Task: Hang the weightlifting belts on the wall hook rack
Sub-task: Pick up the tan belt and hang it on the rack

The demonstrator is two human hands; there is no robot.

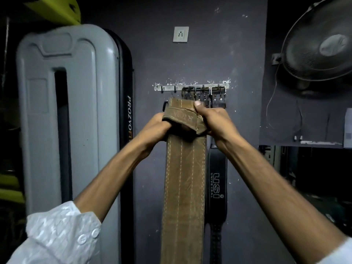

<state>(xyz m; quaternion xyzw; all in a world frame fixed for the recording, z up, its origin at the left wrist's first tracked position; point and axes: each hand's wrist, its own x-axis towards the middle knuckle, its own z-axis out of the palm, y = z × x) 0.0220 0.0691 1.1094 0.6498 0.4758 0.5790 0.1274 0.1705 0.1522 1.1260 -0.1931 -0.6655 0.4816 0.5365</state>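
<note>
Here, label by label:
Left hand [156,126]: raised to the wall, fingers [167,121] curled shut around the left edge of the brown belt, partly tucked under its folded-over end.
Right hand [215,119]: raised level with the left, fingers closed on the belt's right edge, thumb [198,104] pressed on the belt's face.
Brown belt [184,178]: tan leather with pale stitch lines, gripped between both sets of fingers near its top; the short end folds forward over the left fingers, the long part hangs straight down below them and out of view.
Hook rack [171,87]: a metal strip on the dark wall just above the fingers; the belt's top edge sits just under it, and I cannot tell whether it touches a hook.
Hung belts [203,96]: buckles on the rack's right-hand hooks, above and right of the right fingers.
Black belt [217,185]: marked USI, hanging on the wall below the right fingers, just beside the brown belt.
Sleeve [61,231]: white, on the left forearm.
</note>
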